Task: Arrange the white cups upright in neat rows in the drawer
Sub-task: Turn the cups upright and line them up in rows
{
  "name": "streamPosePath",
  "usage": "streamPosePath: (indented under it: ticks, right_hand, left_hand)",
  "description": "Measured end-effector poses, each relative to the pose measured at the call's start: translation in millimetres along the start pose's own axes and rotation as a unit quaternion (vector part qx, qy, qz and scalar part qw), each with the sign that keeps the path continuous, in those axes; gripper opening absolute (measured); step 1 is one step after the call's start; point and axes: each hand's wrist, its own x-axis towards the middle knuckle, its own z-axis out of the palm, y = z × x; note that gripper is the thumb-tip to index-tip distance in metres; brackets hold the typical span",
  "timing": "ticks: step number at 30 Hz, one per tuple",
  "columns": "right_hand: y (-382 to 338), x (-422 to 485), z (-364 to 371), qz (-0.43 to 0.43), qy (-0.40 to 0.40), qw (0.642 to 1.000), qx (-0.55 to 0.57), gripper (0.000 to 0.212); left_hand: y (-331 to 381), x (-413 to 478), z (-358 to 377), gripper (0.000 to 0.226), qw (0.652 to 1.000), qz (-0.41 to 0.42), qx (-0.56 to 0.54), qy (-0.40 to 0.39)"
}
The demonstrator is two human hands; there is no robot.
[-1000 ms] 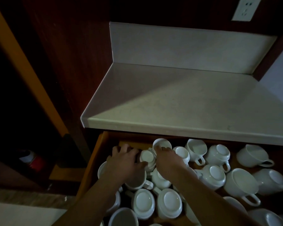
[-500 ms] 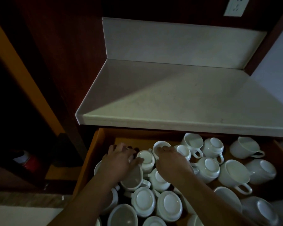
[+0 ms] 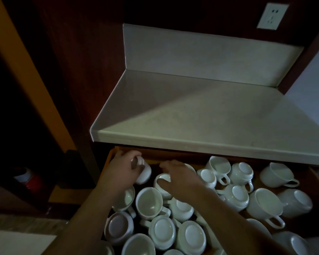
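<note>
White cups (image 3: 237,196) are heaped in the drawer (image 3: 109,160), many upturned or tipped. One cup (image 3: 144,174) has been carried from the pile to the far-left corner, gripped tilted by the left hand (image 3: 123,168); a first row is judged to be starting there. The right hand (image 3: 179,178) is laid over another cup (image 3: 157,179); its grip cannot be told.

We find the drawer (image 3: 107,166) crowded with cups (image 3: 149,201), upright, tipped and overturned, touching across its near and middle parts, so a hand can enter only from above. Bare floor (image 3: 152,163) shows along the back left, between the left hand (image 3: 123,168) gripping a cup (image 3: 144,173) and the right hand (image 3: 180,177) lying over cups, and in gaps (image 3: 307,178) at the far right. The counter edge (image 3: 210,144) overhangs the drawer's back.
</note>
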Motion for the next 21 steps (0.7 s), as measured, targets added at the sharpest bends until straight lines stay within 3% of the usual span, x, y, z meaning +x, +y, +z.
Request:
streamPosePath:
  ticks: [3,5,6,9,11,13,15,18,21]
  right_hand:
    - [-4,5,-2,-0.011,0.013,0.997,0.077,0.079]
    - [-8,7,1,-0.017,0.023,0.991,0.133,0.089]
    - [-10,7,3,-0.02,0.027,0.987,0.158,0.092]
    - [-19,4,4,-0.026,0.03,0.966,0.254,0.093]
    - [-24,4,2,-0.02,0.038,0.952,0.302,0.09]
    - [-29,4,0,-0.003,0.048,0.952,0.302,0.085]
    - [-32,5,-1,0.02,0.058,0.946,0.317,0.074]
    - [-34,5,-2,0.057,0.06,0.945,0.317,0.057]
    - [-39,8,2,0.088,0.059,0.951,0.29,0.063]
  left_hand:
    - [5,-11,-26,0.031,0.991,-0.021,-0.133,0.016]
    - [8,-18,-34,0.02,0.965,-0.06,-0.255,0.005]
    - [9,-19,-37,0.017,0.938,-0.082,-0.336,-0.001]
    - [17,-25,-40,0.027,0.812,-0.168,-0.556,-0.061]
    - [20,-27,-39,0.035,0.773,-0.2,-0.596,-0.088]
    - [18,-25,-36,0.036,0.783,-0.203,-0.582,-0.085]
    - [13,-22,-34,0.036,0.834,-0.174,-0.519,-0.076]
    - [8,-23,-42,0.052,0.937,-0.035,-0.332,-0.099]
    - [10,-26,-46,0.076,0.979,0.097,-0.135,-0.121]
